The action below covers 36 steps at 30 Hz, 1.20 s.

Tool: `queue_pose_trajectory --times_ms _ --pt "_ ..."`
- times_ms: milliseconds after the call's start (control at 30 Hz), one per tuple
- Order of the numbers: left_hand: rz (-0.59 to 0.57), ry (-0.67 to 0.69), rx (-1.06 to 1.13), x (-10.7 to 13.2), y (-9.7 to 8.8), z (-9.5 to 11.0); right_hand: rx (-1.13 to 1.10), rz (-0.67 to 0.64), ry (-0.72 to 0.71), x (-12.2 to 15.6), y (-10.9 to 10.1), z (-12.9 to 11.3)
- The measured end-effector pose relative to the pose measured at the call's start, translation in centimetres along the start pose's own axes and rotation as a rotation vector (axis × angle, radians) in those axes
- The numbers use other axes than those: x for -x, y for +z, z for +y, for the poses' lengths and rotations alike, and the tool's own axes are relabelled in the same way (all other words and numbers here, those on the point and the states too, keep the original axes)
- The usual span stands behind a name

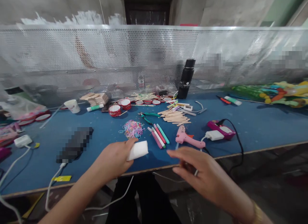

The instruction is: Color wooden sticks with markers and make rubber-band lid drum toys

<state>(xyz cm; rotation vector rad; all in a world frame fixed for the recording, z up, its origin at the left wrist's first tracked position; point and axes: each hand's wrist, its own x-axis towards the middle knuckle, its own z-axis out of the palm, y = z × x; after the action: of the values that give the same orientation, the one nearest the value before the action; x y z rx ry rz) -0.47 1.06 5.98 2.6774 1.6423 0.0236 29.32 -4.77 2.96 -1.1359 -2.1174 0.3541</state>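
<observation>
My left hand (116,158) is closed around a smooth white cylinder-like piece (139,150), held above the table's front edge; its exact kind does not show. My right hand (198,172) hovers at the table edge with thumb and forefinger apart and nothing visible between them. Just beyond it lies a pink glue gun (191,139). Several markers (158,135) rest side by side between the two hands. Behind my left hand is a heap of small coloured rubber bands (133,129).
Wooden craft sticks (175,116), green-handled pliers (150,115) and red tape rolls (115,110) lie farther back. A black bottle (187,79) stands by the perforated metal screen (113,57). A phone (75,143) lies left; a purple power strip (225,130) lies right, with cables over the edge.
</observation>
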Motion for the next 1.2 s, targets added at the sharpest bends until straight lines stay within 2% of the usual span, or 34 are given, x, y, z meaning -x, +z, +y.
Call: queue_pose_trajectory --times_ms 67,167,233,367,467,600,767,900,1000,1067,1100,1200 --pt "-0.025 0.024 -0.068 -0.5 0.5 0.6 -0.017 0.103 -0.071 -2.5 1.8 -0.8" --pt "0.006 0.029 -0.121 -0.5 0.8 1.0 -0.086 0.016 -0.179 -6.1 4.8 -1.4" --pt "0.086 0.038 -0.160 -0.2 0.8 1.0 -0.187 -0.048 -0.203 -8.0 6.5 -1.5" --pt "0.308 0.093 -0.219 0.6 1.2 0.1 -0.205 0.099 -0.245 -9.9 9.2 -0.9" --pt "0.369 0.106 -0.187 1.1 2.5 -0.7 -0.122 0.141 -0.331 -9.7 10.4 -0.5" --pt "0.341 0.120 -0.037 1.4 4.1 -1.3 -0.146 0.059 -0.261 -8.4 10.7 -0.3" --pt "0.216 0.116 0.147 0.7 3.6 -1.2 -0.107 -0.009 -0.110 -8.1 10.0 -0.8" --pt "0.279 0.158 0.092 0.4 3.3 -1.1 -0.018 -0.074 -0.034 -8.2 9.9 -1.3" --pt "0.272 0.168 0.063 0.4 3.5 -0.9 0.062 -0.100 -0.007 -8.1 9.8 -1.8" --pt "0.268 0.130 0.002 0.4 3.7 -0.6 0.153 -0.056 -0.007 -7.7 9.8 -2.1" --pt "0.276 0.106 -0.040 0.5 3.7 -0.4 0.207 0.007 -0.006 -7.4 9.8 -2.3" --pt "0.333 0.032 -0.096 0.5 3.8 0.2 0.302 0.276 -0.041 -5.0 10.6 -2.7"
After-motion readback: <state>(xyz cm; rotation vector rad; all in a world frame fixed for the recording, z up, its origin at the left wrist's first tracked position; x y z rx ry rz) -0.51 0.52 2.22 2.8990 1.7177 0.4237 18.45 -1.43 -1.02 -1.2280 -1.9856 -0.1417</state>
